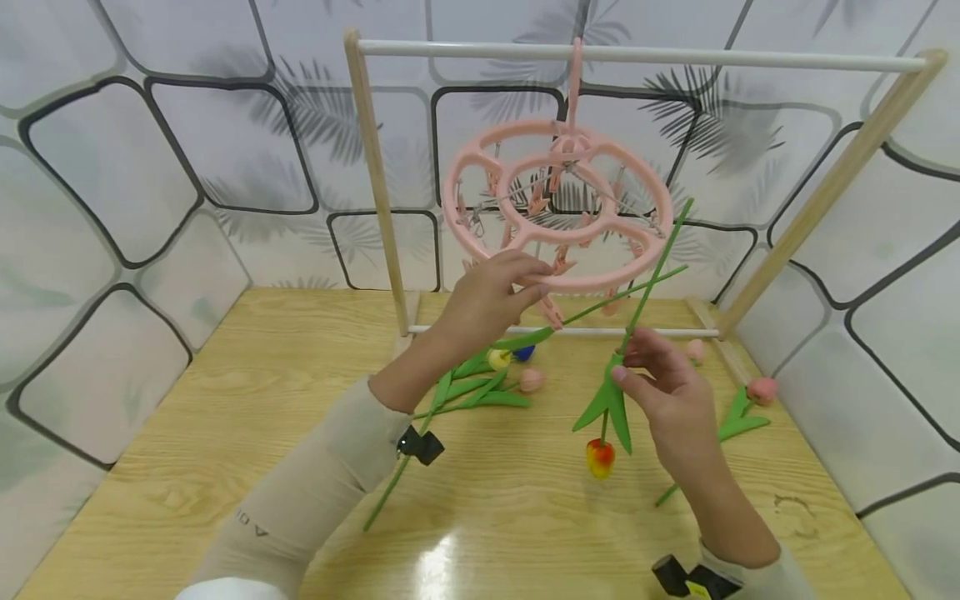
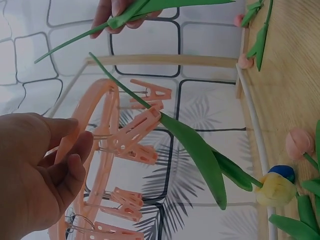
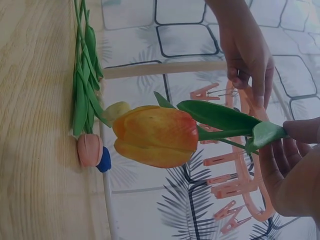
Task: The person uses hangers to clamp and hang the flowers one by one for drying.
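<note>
A pink round drying hanger [image 1: 652, 192] with dangling clothespins [image 2: 142, 127] hangs from a white rail. My left hand [image 1: 487, 296] grips its front rim between thumb and fingers. Just below, one clothespin clamps the stem of a yellow artificial tulip [image 2: 276, 190], which hangs head-down with its green leaves [image 2: 202, 160]. To the right, my right hand [image 1: 671, 400] pinches an orange-yellow tulip [image 1: 600, 458] near its leaf base. That flower points down and its bare stem [image 1: 660, 262] slants upward past the hanger's right edge.
A wooden stand [image 1: 375, 167] carries the white rail [image 1: 465, 50]. Left of centre on the table [image 1: 225, 417] lie several tulips, among them a pink tulip [image 1: 531, 381] and a blue tulip [image 2: 284, 172]. More pink tulips [image 1: 761, 390] lie near the stand's right foot. Patterned panels surround the table.
</note>
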A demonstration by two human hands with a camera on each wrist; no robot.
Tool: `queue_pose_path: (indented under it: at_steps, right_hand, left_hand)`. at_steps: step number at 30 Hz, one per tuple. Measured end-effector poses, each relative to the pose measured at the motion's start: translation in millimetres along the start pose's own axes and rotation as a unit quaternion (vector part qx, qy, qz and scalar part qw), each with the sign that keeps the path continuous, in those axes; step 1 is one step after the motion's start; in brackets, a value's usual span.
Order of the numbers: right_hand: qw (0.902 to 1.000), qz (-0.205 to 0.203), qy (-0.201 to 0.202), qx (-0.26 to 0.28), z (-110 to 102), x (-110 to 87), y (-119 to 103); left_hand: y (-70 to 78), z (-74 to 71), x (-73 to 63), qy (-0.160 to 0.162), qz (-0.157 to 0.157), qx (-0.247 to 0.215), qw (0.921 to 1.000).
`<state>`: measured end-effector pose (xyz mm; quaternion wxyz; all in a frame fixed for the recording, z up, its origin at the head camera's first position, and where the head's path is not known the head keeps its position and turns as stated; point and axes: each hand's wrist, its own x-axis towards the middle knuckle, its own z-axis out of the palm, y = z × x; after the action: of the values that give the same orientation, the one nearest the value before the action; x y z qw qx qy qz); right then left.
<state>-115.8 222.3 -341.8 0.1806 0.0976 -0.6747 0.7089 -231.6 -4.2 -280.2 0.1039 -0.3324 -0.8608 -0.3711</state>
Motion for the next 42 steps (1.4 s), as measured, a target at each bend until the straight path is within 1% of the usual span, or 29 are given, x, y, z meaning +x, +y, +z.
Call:
queue_pose_path:
  at_steps: [4, 10, 17, 21, 24, 30, 35, 42]
  right_hand:
    - [0.9998, -0.007, 0.007, 0.017, -4.0, 1.7, 1.0]
    - [0.9992, -0.001, 0.025, 0.032, -8.6, 4.9, -0.3]
    - [0.9984, 0.009, 0.050, 0.026, -17.0, 9.2, 2.3]
    - [0.9976, 0.015, 0.061, 0.029, -21.1, 11.6, 6.2]
    - [0.9972, 0.015, 0.067, 0.031, -22.3, 13.6, 9.4]
    - [0.9980, 0.019, 0.057, 0.021, -20.6, 17.2, 16.0]
    - [0.9986, 0.017, 0.047, 0.017, -14.8, 21.0, 20.7]
    - [0.9982, 0.005, 0.042, 0.042, -5.0, 24.4, 25.1]
  left_hand:
    - [-6.0, -0.4, -2.0, 0.012, -0.003, -0.035, 0.9993]
    - [-12.2, -4.7, -5.4, 0.024, 0.002, -0.089, 0.9957]
    - [-22.5, -10.6, -10.6, 0.059, 0.006, -0.123, 0.9906]
    - [-28.0, -15.3, -12.8, 0.071, 0.010, -0.149, 0.9862]
    - [-32.4, -18.0, -13.6, 0.076, 0.013, -0.162, 0.9838]
    - [-42.8, -22.4, -13.8, 0.085, 0.014, -0.178, 0.9802]
    - [-51.1, -26.7, -11.6, 0.092, 0.000, -0.181, 0.9792]
    - [-62.1, -30.7, -5.9, 0.106, -0.021, -0.196, 0.9746]
